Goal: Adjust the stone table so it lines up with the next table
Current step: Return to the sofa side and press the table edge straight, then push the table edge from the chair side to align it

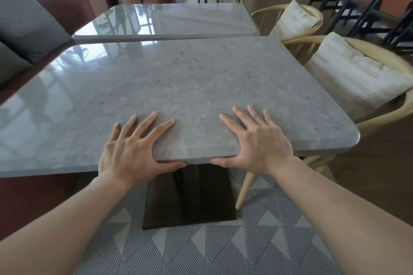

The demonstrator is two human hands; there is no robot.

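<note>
— What is seen nearest the camera?

— Two bare forearms are seen rising from the lower corners of the frame. The left hand and the right hand are set well apart on the near edge of the stone table.

— How is the edge held?

— Each hand is clamped on the slab: the fingers are spread flat on the top surface, and each thumb is hooked under the rim, the two thumbs pointed toward each other.

— Where is the stone table placed?

— It fills the middle of the frame, a grey marbled top with rounded corners, carried on a dark pedestal base that is seen below the hands on a rug with a striped geometric pattern.

— And the next table?

— The next table is found just beyond it, in the upper middle of the frame. Only a narrow dark gap is seen between the two tops. The right edge of the near top is set further right than that of the far top.

— What else is shown?

— Two pale wooden chairs with cream cushions are seen at the right. A grey textured cushion on a reddish-brown bench is seen at the upper left. More chairs and tables are blurred along the top.
</note>
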